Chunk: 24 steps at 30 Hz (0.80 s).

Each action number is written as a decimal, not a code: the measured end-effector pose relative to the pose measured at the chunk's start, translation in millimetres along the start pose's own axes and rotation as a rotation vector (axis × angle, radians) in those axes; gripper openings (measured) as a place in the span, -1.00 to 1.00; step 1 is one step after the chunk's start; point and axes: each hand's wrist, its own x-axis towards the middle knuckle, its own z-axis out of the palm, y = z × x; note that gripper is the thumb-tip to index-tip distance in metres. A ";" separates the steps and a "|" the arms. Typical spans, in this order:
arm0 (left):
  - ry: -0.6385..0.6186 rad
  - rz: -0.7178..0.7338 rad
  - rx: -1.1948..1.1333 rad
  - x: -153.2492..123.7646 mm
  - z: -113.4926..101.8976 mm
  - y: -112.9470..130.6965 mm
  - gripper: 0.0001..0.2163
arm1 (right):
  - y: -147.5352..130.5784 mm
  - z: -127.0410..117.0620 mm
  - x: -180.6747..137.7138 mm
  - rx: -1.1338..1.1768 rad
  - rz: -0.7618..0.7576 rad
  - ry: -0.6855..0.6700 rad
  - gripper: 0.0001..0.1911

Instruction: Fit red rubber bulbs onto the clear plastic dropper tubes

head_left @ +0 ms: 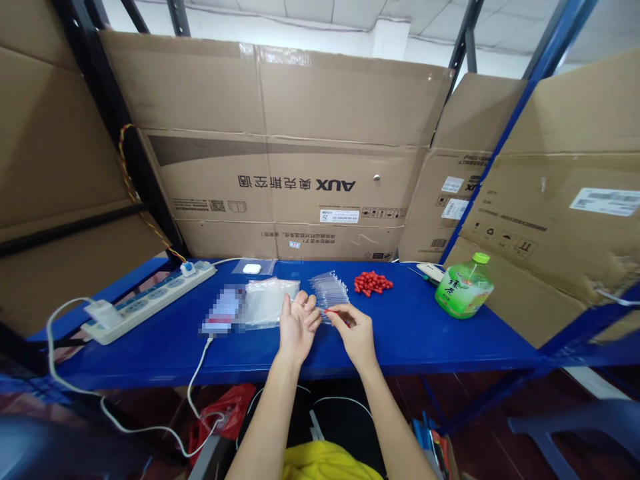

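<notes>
One small red piece (327, 311) sits pinched in the right hand (356, 327), thumb to finger; the left hand (297, 330) is palm up, fingers half curled, any hold impossible to tell! Clear tubes (329, 288) lie just beyond, red pieces (373, 283) heaped to their right. And "AUX", upside down, shouts from the cardboard (305, 100) behind the blue table (420, 333), under pale ceiling tiles (345, 9).

At the near edge of the clear tubes (329, 288), the right hand (357, 328) pinches a red piece (327, 311) beside the palm-up left hand (297, 330); right of the tubes lies a red heap (373, 283).
</notes>
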 end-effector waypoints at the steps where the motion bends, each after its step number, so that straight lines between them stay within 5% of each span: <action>1: -0.007 -0.010 0.002 0.0 -0.6 0.6 -0.67 | -0.1 -0.4 -0.2 0.011 0.014 -0.005 -0.79; 8: -0.007 0.021 -0.054 0.1 -0.8 4.3 -0.67 | 8.6 -1.9 -0.4 0.076 0.037 -0.069 -0.67; 24: -0.024 0.000 -0.073 -1.2 -1.0 2.3 -0.69 | 4.3 -1.4 -2.1 0.108 0.038 -0.049 -0.79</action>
